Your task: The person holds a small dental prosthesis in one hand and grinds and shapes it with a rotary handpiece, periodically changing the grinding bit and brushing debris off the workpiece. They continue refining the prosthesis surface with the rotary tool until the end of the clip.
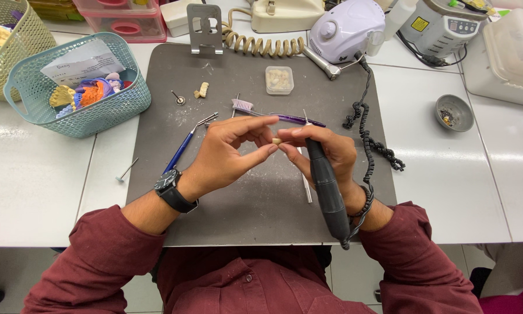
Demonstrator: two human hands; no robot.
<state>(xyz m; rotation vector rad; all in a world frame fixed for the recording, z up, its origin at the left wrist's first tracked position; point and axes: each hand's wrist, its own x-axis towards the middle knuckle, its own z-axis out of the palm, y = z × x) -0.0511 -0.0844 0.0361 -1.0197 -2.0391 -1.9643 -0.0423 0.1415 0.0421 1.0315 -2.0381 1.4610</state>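
Nearest the body, above the near half of the dark grey mat [261, 203], the right hand [325, 152] is wrapped around a black rotary handpiece [326, 189] whose cord trails off the mat's right edge. The left hand [229, 152] pinches a small cream tooth piece [277, 141] between thumb and forefinger tips, just left of the handpiece's tip. Farther back on the mat lie a purple-handled brush [267, 111] and a small clear box [279, 79], with a teal basket [104, 110] off its left edge.

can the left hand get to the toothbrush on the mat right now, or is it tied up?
Probably not without letting go first. The left hand pinches a small cream piece with the right hand. The toothbrush lies just beyond its fingers on the grey mat, nothing in between.
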